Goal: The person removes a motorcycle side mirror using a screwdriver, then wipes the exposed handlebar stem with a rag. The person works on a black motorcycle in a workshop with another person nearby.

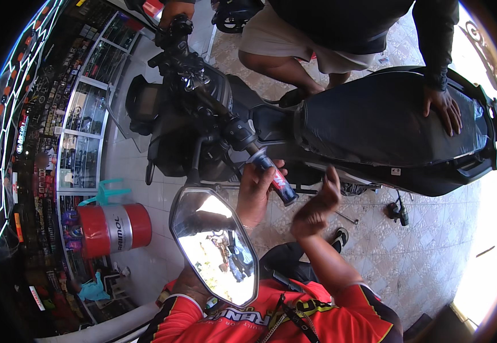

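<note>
My left hand is wrapped around a dark handlebar grip with red and white marking, the thumb lying along its side. The grip sits on the near end of the motor scooter's handlebar, beside a black switch housing. My right hand is raised just right of the grip's outer end, apart from it, fingers stretched out and nothing visible in them. A mirror stands in front of my left forearm and hides part of it.
Another person in dark top and light shorts stands across the scooter, one hand on its black seat, another hand by the far handlebar end. Left are a red drum, a turquoise stool and glass display cabinets.
</note>
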